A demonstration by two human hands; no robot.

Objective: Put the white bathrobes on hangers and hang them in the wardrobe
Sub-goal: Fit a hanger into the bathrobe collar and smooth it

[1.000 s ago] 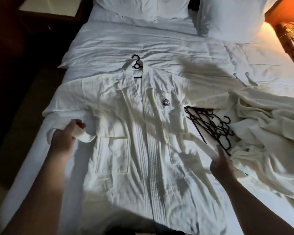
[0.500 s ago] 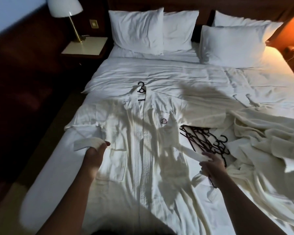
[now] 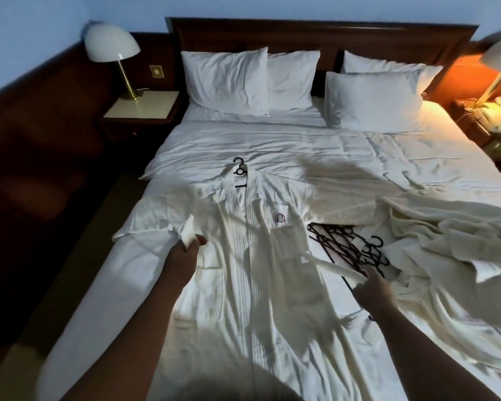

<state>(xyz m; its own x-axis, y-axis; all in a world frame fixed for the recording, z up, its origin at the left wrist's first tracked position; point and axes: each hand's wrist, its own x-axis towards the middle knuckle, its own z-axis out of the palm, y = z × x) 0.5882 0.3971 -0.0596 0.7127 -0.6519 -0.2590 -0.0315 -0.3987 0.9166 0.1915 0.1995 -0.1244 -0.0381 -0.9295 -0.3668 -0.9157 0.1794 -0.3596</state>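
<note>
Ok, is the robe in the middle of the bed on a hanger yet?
Yes, on one: the black hanger shows its hook above the collar of the bathrobe, which lies spread flat.

**Bed and its load.** A wide bed (image 3: 99,299) is standing with its dark headboard (image 3: 315,33) at the far end. A rumpled white duvet (image 3: 272,146) is covering it. Four white pillows (image 3: 226,79) are leaning in two pairs at the far end. A white bathrobe (image 3: 261,256) is lying front up along the middle, its collar pointing far. A black hanger (image 3: 239,169) is sitting inside its shoulders, the hook sticking out past the collar onto the duvet. Just right of the bathrobe, a heap of hangers (image 3: 350,247), dark and tangled, is lying on the cover. Further right, a second bathrobe (image 3: 446,241) is lying crumpled, reaching towards the right edge.
</note>
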